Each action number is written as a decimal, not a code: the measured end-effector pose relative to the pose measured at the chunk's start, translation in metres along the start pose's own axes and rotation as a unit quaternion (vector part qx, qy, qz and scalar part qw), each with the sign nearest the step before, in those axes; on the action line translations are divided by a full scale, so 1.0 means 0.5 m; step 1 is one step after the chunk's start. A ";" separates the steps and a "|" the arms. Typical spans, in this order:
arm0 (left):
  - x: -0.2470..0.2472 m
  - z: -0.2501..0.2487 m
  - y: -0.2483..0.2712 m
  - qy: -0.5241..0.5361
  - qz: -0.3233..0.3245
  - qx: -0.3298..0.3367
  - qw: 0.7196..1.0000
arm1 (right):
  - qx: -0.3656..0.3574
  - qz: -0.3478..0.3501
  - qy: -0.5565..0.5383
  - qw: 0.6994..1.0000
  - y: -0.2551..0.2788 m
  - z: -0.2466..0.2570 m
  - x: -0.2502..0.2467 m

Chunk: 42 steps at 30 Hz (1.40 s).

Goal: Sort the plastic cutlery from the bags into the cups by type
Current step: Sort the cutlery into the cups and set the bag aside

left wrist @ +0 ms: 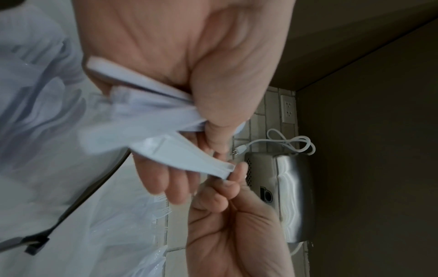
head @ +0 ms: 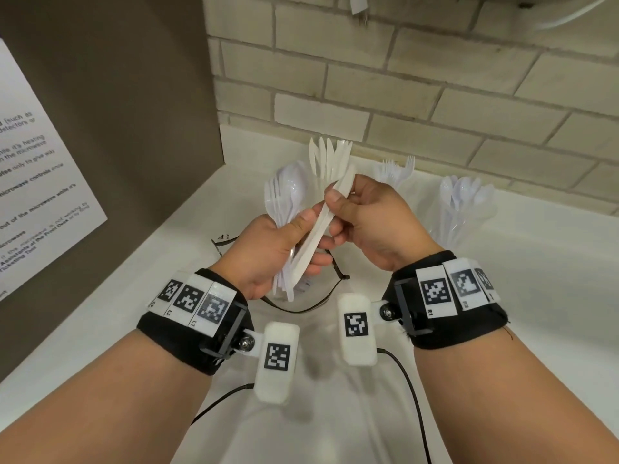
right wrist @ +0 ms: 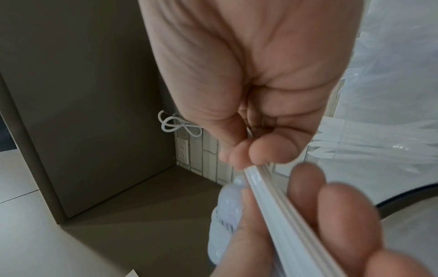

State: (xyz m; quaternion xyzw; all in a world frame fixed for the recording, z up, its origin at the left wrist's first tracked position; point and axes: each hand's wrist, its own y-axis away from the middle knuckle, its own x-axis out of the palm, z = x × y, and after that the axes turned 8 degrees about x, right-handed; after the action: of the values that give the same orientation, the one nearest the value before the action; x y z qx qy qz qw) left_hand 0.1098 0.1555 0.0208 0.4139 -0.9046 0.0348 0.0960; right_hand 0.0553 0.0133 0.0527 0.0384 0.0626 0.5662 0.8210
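Above the white counter (head: pixel 100 313), the left hand (head: pixel 268 252) grips a bundle of white plastic cutlery (head: pixel 288 209), spoons and forks fanned upward, while the right hand (head: pixel 371 226) pinches the upper end of a white knife (head: pixel 321 222) resting against that bundle. Handles vanish inside the left fist, and clear cups holding the knives (head: pixel 330 155), forks (head: pixel 397 170) and spoons (head: pixel 465 192) behind are barely discernible. Pale brick wall (head: pixel 435 95) backs the counter, beside a brown panel (head: pixel 134 95).

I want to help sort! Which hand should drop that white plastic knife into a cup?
Probably the right hand: it pinches the white plastic knife, while the left hand grips the remaining cutlery bundle.
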 end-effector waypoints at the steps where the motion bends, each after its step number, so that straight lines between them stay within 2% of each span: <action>1: -0.004 0.000 -0.003 0.018 -0.011 -0.008 1.000 | 0.005 0.006 -0.002 1.000 -0.003 0.002 -0.008; 4: -0.022 -0.004 -0.017 0.061 -0.070 -0.021 0.995 | -0.007 -0.021 -0.051 0.998 -0.021 0.025 -0.049; 7: -0.034 -0.009 -0.035 0.047 -0.116 -0.023 0.992 | -0.079 -0.128 -0.055 0.987 -0.065 0.062 -0.096; 10: -0.035 -0.013 -0.058 0.030 -0.120 -0.037 0.992 | -0.147 -0.231 -0.015 0.962 -0.136 0.090 -0.111; 13: -0.032 -0.014 -0.086 0.021 -0.097 -0.060 0.993 | -0.160 -0.274 0.019 0.948 -0.221 0.096 -0.104; 17: -0.033 -0.019 -0.111 0.095 -0.054 -0.100 0.989 | -0.122 -0.262 0.090 0.953 -0.318 0.065 -0.087; 20: -0.040 -0.018 -0.117 0.124 -0.027 -0.105 0.986 | -0.076 -0.261 0.137 0.952 -0.372 0.035 -0.078; 22: -0.044 -0.014 -0.119 0.123 -0.012 -0.100 0.987 | -0.018 -0.242 0.177 0.954 -0.401 0.016 -0.076; 25: -0.047 -0.007 -0.122 0.113 0.001 -0.100 0.989 | 0.070 -0.192 0.271 0.941 -0.422 -0.004 -0.072; 28: -0.049 -0.003 -0.123 0.113 -0.004 -0.100 0.989 | 0.088 -0.160 0.302 0.936 -0.429 -0.014 -0.072; 30: -0.047 -0.002 -0.123 0.109 -0.005 -0.099 0.989 | 0.085 -0.167 0.294 0.937 -0.423 -0.010 -0.076; 34: -0.039 -0.003 -0.113 0.088 -0.003 -0.083 0.993 | 0.045 -0.227 0.256 0.939 -0.373 0.023 -0.078; 36: -0.039 -0.004 -0.105 0.096 0.018 -0.073 0.992 | 0.008 -0.231 0.194 0.954 -0.312 0.051 -0.067; 40: -0.030 -0.009 -0.086 0.122 0.063 -0.061 0.989 | -0.050 -0.153 0.135 0.978 -0.147 0.083 -0.031; 42: -0.016 -0.012 -0.078 0.106 0.060 -0.043 0.992 | -0.041 -0.111 0.144 0.982 -0.084 0.079 -0.012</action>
State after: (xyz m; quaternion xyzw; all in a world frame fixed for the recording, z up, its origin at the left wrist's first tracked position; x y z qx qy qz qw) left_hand 0.1453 0.1368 0.0242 0.3485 -0.9131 0.0450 0.2067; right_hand 0.0978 -0.0068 0.0862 -0.0844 0.1611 0.4735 0.8618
